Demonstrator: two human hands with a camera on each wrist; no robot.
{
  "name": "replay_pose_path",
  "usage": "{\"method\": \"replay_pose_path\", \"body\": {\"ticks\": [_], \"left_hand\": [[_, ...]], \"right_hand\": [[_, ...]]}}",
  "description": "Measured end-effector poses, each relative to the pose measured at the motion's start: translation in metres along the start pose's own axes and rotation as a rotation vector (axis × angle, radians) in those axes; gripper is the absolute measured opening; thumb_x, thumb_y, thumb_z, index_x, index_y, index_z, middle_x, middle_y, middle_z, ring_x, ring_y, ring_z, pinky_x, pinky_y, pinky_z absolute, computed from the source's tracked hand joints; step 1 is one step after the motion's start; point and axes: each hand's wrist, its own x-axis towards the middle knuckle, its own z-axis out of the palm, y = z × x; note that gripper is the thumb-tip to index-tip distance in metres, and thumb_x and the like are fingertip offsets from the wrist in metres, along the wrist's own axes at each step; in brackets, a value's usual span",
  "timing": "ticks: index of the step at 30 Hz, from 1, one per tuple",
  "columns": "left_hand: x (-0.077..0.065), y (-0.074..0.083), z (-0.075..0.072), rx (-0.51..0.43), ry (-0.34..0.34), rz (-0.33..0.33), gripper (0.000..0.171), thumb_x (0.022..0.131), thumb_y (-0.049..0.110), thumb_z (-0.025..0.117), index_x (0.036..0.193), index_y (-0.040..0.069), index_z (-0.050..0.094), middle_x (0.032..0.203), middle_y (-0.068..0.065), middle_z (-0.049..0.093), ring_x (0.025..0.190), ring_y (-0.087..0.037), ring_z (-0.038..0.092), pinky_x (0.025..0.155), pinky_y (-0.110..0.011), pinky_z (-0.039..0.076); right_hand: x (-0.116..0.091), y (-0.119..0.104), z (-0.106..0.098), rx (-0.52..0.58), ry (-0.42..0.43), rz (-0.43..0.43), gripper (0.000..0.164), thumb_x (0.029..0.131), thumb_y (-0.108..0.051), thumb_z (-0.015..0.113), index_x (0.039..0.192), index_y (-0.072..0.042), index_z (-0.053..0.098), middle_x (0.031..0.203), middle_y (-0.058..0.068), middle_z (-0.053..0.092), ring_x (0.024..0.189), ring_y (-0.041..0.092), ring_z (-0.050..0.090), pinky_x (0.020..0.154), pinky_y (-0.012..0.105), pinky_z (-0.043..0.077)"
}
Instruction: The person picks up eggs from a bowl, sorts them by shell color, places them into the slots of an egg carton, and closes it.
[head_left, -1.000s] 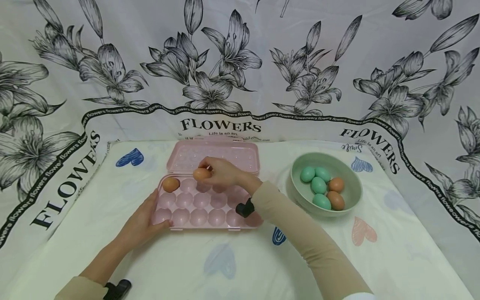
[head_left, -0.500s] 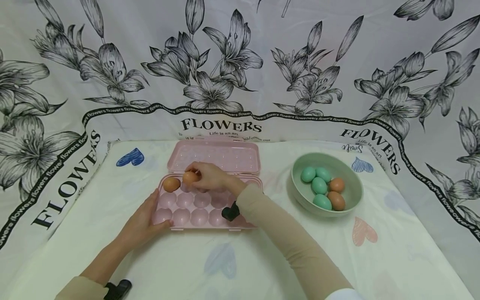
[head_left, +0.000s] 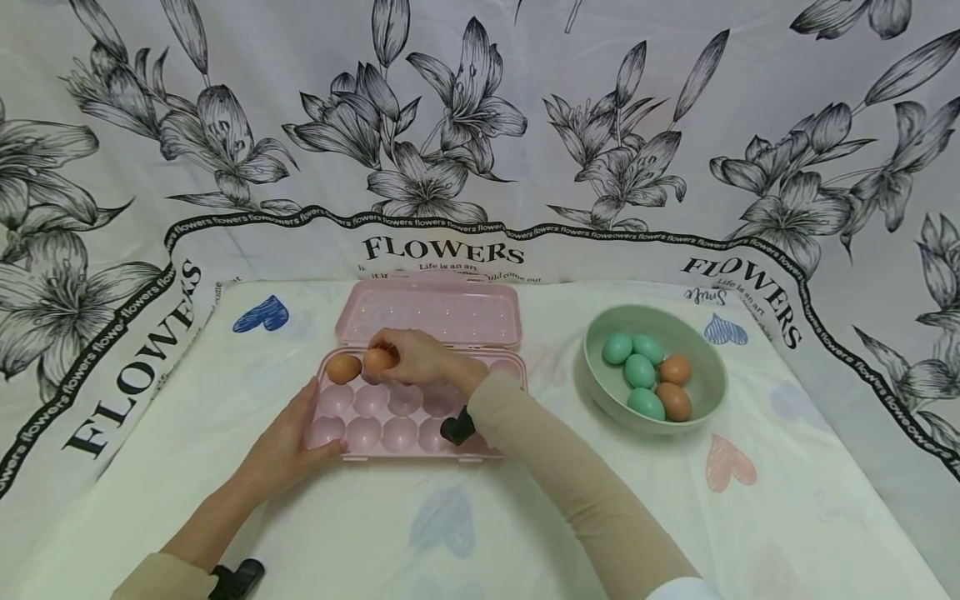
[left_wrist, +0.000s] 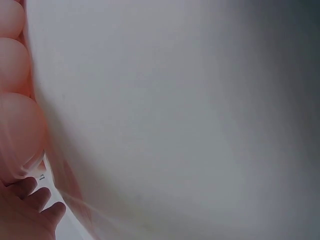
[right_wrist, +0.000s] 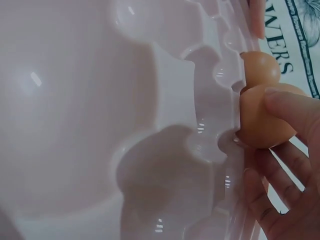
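Note:
In the head view, a pink plastic egg carton (head_left: 399, 435) lies with its lid (head_left: 427, 308) folded back, away from the person. One brown egg (head_left: 342, 368) sits in the far left cup. Beside it, my right hand (head_left: 422, 357) pinches a second brown egg (head_left: 377, 362) at the neighbouring back-row cup. The right wrist view shows the thumb on this egg (right_wrist: 260, 120), which is low against the carton; whether it touches the cup bottom is hidden. My left hand (head_left: 281, 437) grips the carton's left end, thumb at the front edge, fingers along the side.
On the right stands a green bowl (head_left: 705, 350) holding several teal eggs (head_left: 640, 372) and two brown eggs (head_left: 675, 402). A white cloth with printed hearts (head_left: 442, 521) covers the table. Behind it rises a flower-printed cloth (head_left: 420, 183).
My right hand has moved left and slightly down with the brown egg, from above the middle of the back row to beside the first egg. The left hand stays on the carton.

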Motion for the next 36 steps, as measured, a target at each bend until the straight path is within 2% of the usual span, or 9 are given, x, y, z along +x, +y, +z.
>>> {"method": "replay_pose_path", "body": {"ticks": [4,16,24,30,36], "left_hand": [[0.0,-0.001,0.001,-0.004,0.007,0.008,0.107,0.075,0.045,0.072,0.146,-0.004,0.008,0.148,-0.028,0.02,0.133,-0.046,0.023,0.101,-0.061,0.027],[0.001,-0.001,0.002,-0.005,0.014,0.016,0.107,0.075,0.044,0.073,0.146,-0.004,0.008,0.148,-0.028,0.02,0.133,-0.046,0.023,0.101,-0.061,0.027],[0.0,0.0,0.0,-0.008,0.006,0.008,0.107,0.076,0.045,0.072,0.146,-0.002,0.007,0.148,-0.028,0.019,0.133,-0.046,0.023,0.101,-0.061,0.028],[0.0,0.001,0.0,-0.002,-0.005,-0.009,0.108,0.075,0.047,0.071,0.146,-0.002,0.007,0.149,-0.027,0.019,0.133,-0.046,0.023,0.101,-0.061,0.028],[0.0,0.001,0.0,-0.001,-0.012,-0.027,0.109,0.074,0.049,0.071,0.147,0.001,0.006,0.149,-0.026,0.018,0.133,-0.046,0.023,0.1,-0.062,0.029]], "right_hand": [[0.001,0.0,0.003,0.012,-0.003,-0.015,0.039,0.083,-0.023,0.068,0.118,-0.017,0.054,0.109,-0.004,0.06,0.097,0.006,0.053,0.086,0.013,0.041],[0.006,-0.003,0.006,-0.162,0.001,-0.005,0.04,0.083,-0.028,0.067,0.119,-0.018,0.053,0.107,-0.005,0.055,0.094,0.006,0.05,0.084,0.014,0.04],[0.005,-0.004,0.006,-0.232,-0.011,-0.025,0.036,0.084,-0.029,0.066,0.117,-0.019,0.055,0.106,-0.005,0.057,0.093,0.007,0.051,0.083,0.017,0.041],[0.003,-0.008,0.005,-0.248,-0.024,-0.022,0.037,0.085,-0.027,0.064,0.119,-0.017,0.054,0.109,-0.004,0.057,0.097,0.008,0.053,0.087,0.017,0.041],[-0.004,-0.011,0.0,-0.219,-0.044,-0.023,0.044,0.088,-0.028,0.062,0.128,-0.014,0.05,0.115,-0.001,0.055,0.097,0.008,0.052,0.088,0.016,0.041]]}}
